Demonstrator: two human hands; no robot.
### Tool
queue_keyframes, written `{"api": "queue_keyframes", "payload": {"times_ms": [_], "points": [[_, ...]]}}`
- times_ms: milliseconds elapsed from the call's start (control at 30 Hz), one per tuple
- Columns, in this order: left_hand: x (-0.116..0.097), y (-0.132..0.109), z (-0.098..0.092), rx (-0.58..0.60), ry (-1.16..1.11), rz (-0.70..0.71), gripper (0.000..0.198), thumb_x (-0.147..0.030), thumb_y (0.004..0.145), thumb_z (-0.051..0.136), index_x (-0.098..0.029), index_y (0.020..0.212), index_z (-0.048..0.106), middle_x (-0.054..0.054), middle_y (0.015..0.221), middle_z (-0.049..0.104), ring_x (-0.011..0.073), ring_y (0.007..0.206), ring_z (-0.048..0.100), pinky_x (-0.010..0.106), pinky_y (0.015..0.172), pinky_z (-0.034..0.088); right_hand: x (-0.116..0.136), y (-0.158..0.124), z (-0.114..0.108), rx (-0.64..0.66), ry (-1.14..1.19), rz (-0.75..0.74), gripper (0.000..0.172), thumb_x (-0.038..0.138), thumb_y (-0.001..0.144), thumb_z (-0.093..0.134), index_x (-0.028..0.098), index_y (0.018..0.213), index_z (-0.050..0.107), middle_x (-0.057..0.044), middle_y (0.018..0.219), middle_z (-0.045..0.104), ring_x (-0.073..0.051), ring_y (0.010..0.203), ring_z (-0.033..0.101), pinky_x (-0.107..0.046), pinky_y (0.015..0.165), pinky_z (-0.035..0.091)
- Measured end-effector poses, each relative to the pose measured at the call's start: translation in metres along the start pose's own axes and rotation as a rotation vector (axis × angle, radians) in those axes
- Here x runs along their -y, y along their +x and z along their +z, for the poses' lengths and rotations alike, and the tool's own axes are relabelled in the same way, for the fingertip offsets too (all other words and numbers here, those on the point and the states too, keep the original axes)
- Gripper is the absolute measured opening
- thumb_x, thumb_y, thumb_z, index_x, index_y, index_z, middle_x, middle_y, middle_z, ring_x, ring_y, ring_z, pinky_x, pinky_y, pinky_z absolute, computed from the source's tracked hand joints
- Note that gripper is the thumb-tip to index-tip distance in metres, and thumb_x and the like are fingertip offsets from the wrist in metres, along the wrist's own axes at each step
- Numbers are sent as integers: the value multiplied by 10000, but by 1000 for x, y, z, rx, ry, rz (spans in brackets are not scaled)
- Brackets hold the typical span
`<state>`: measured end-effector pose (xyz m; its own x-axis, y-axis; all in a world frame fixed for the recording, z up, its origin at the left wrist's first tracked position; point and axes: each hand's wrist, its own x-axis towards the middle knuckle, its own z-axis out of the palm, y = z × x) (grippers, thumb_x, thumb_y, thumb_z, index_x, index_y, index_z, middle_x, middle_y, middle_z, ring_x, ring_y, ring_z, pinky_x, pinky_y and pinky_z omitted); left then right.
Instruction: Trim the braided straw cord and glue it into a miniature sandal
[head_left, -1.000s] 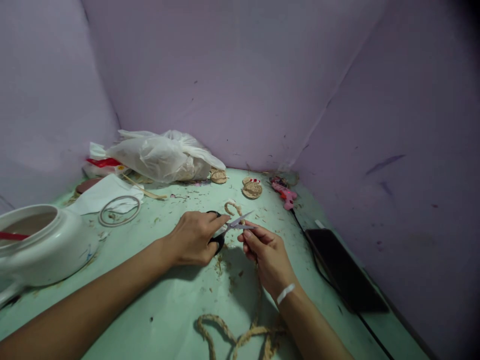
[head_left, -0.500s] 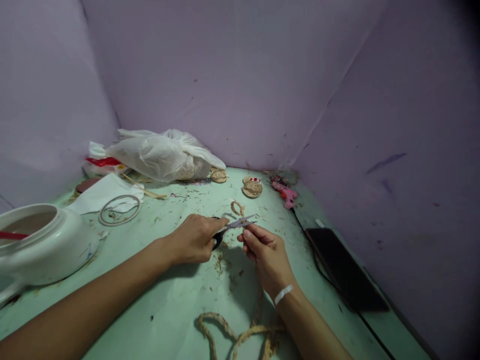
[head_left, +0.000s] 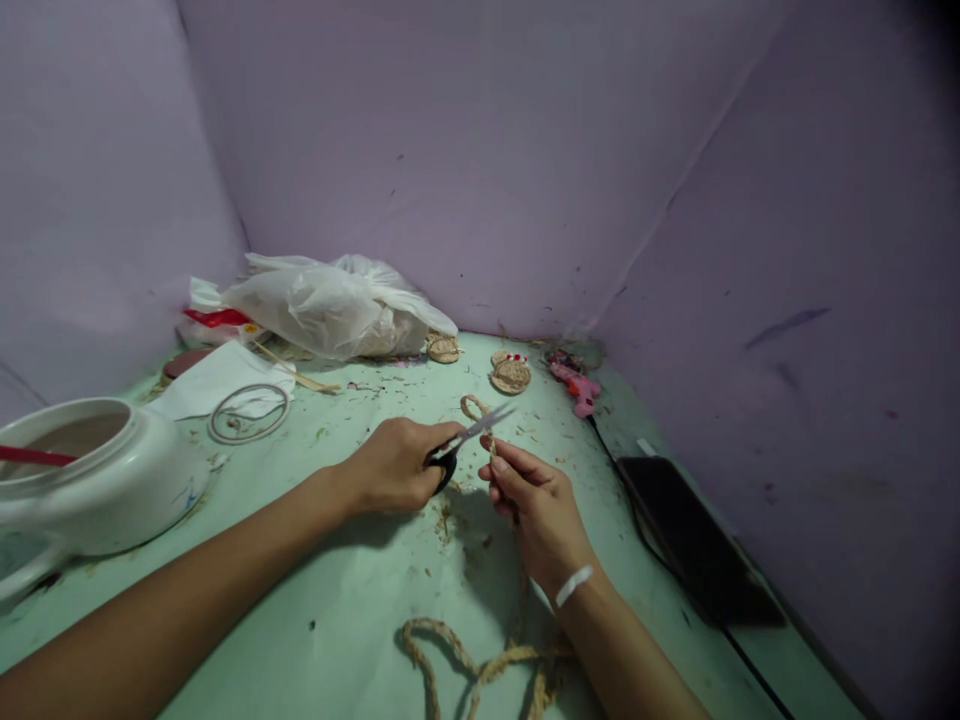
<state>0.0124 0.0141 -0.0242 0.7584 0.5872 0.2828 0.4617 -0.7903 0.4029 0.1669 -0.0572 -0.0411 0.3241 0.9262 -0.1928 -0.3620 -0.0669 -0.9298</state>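
Observation:
My left hand (head_left: 401, 465) is closed round the black handles of a pair of scissors (head_left: 480, 428), whose blades point up and to the right. Between the thumb and fingers of my right hand (head_left: 536, 500) is pinched a braided tan cord (head_left: 450, 640). The cord's end curls into a small loop above my fingertips, behind the scissor blades. From under my right hand the rest of it trails down to the table, lying in loose coils at the front. Whether the blades touch the cord I cannot tell.
A white pot (head_left: 112, 490) stands at the left, near a grey ring (head_left: 249, 413) and white paper (head_left: 225, 382). Behind are a plastic bag (head_left: 330, 310) and round woven pieces (head_left: 511, 375). A pink glue gun (head_left: 579, 388) and a black phone (head_left: 697, 545) lie right. Scraps litter the green table (head_left: 352, 610).
The scissors have tilted more upright, and their blades appear closer together. My right hand keeps its pinch on the cord. The whole view has shifted slightly.

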Motion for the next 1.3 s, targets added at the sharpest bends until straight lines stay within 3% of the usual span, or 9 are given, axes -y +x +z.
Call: {"api": "queue_keyframes", "payload": {"times_ms": [133, 233, 467, 700, 900, 1000, 1133, 1200, 1300], "points": [[7, 3, 2, -243, -84, -155, 295, -166, 716, 463, -189, 994, 556, -17, 699, 601, 97, 569, 505, 199, 551, 382, 2, 1, 0, 79, 85, 29, 257, 243, 563, 711, 141, 795, 669, 29, 556, 544, -52, 434, 413, -174, 400, 306], [11, 5, 5, -319, -156, -196, 307, -173, 714, 470, -164, 1007, 562, 7, 732, 628, 110, 610, 540, 209, 570, 405, 2, 1, 0, 132, 154, 52, 230, 226, 595, 692, 135, 802, 655, 55, 536, 466, -33, 407, 323, -161, 379, 295], [1, -1, 3, -157, -45, -35, 439, -143, 656, 485, -242, 1080, 542, -7, 923, 653, 139, 751, 586, 233, 672, 439, 4, 0, 2, 154, 250, 79, 221, 123, 612, 644, 114, 832, 632, 68, 524, 423, -13, 378, 228, -135, 343, 259], [5, 1, 6, -236, -37, -171, 344, -201, 693, 484, -212, 1030, 551, -10, 761, 632, 117, 612, 529, 208, 576, 406, 6, 3, 0, 172, 312, 129, 281, 48, 598, 583, 89, 876, 590, 80, 512, 401, 2, 356, 201, -103, 313, 237], [2, 2, 9, -216, -42, -197, 353, -179, 678, 493, -225, 1024, 543, -4, 813, 633, 132, 646, 547, 235, 610, 408, 10, 3, -1, 149, 397, 259, 357, -32, 572, 503, 130, 889, 520, 92, 481, 400, 4, 316, 216, -77, 284, 192], [1, 4, 13, -259, -169, -276, 401, -199, 679, 525, -209, 1079, 500, 28, 898, 625, 157, 728, 575, 252, 633, 434, 14, 4, -3, 213, 462, 430, 340, -43, 570, 474, 129, 861, 507, 100, 462, 374, 9, 307, 233, -57, 284, 167], [3, 8, 16, -369, -594, -261, 406, -203, 690, 555, -169, 1083, 460, 58, 970, 596, 149, 797, 591, 230, 642, 473, 9, 3, -3, 375, 409, 685, 299, -31, 603, 482, 108, 865, 521, 77, 469, 436, 16, 299, 266, -47, 282, 171], [5, 10, 15, -425, -677, -257, 354, -189, 684, 567, -149, 1028, 496, 43, 881, 609, 138, 753, 595, 225, 645, 478, 4, 1, -2, 426, 318, 684, 235, 7, 653, 506, 107, 864, 532, 40, 499, 507, -1, 310, 322, -67, 280, 214], [12, 12, 14, -507, -603, -287, 289, -155, 672, 563, -136, 961, 559, 22, 774, 618, 133, 697, 592, 227, 638, 475, -2, -1, 1, 418, 199, 599, 137, 130, 745, 527, 103, 877, 551, -20, 569, 595, -47, 368, 444, -117, 318, 334]]}}
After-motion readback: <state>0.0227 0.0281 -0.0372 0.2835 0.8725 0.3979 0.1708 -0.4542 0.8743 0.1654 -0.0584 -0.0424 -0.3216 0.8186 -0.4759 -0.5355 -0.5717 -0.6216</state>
